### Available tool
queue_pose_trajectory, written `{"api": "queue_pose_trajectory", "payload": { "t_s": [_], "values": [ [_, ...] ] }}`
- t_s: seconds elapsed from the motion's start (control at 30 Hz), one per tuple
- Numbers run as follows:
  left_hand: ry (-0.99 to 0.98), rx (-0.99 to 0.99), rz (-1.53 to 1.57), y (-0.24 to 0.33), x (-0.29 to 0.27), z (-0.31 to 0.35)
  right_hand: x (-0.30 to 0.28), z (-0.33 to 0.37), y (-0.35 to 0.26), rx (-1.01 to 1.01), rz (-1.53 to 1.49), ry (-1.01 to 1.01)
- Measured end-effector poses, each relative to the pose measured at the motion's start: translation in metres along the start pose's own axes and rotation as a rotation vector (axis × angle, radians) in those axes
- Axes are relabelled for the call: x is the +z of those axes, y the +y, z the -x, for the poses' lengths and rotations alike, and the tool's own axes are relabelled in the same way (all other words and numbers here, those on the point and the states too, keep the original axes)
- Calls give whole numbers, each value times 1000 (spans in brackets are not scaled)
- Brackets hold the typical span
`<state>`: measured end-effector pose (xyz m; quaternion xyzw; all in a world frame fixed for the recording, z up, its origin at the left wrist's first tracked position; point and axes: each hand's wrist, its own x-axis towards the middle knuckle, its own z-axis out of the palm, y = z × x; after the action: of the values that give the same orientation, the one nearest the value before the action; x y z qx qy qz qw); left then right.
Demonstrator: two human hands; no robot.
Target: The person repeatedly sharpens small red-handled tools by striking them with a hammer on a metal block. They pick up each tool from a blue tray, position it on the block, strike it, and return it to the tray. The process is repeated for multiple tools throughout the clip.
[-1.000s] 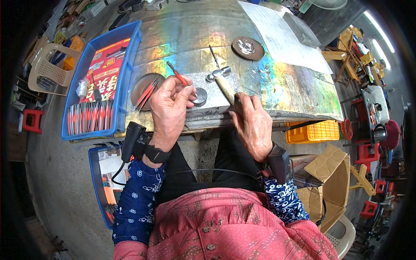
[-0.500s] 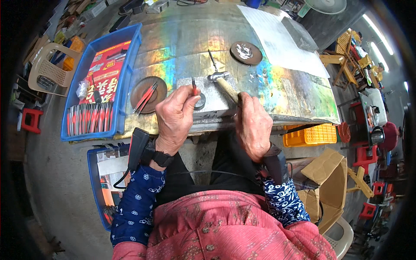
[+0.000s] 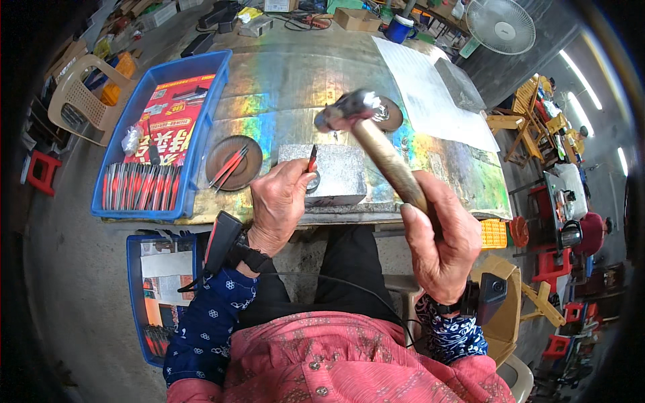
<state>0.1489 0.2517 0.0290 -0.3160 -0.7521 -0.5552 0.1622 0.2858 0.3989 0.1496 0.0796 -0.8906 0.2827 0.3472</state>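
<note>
The hammer (image 3: 386, 158) has risen above the block (image 3: 342, 171), wrapped in the right hand (image 3: 443, 235); the left hand (image 3: 279, 201) pinches a red-and-black tool (image 3: 313, 160). An off-line swing could bruise those fingers.

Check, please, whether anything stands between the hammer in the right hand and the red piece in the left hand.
Nothing visible does: the right hand holds the hammer in the air, and the tip of the red piece pokes out uncovered from the left hand, over the block.

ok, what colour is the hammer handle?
The hammer handle is light tan; head view shows it.
</note>
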Motion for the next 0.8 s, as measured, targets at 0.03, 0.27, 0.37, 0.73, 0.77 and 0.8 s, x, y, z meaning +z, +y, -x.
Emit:
{"api": "queue_pose_trajectory", "payload": {
  "t_s": [0.03, 0.27, 0.37, 0.73, 0.77, 0.8],
  "values": [
    [0, 4, -7, 0, 0, 0, 0, -2, -1, 35, 32, -55],
    [-1, -35, 16, 0, 1, 1, -19, -10, -25, 73, -131, 84],
    [10, -14, -5, -2, 1, 1, -13, -13, -14, -41, 23, 19],
    [13, -9, -3, -4, 1, 2, -21, -25, -12, 58, 7, -152],
    [7, -18, 7, -3, 2, 2, -25, -28, -16, -34, 57, -76],
    [7, -27, 17, -3, 2, 2, -26, -26, -21, -1, 32, 28]
  ]
}}
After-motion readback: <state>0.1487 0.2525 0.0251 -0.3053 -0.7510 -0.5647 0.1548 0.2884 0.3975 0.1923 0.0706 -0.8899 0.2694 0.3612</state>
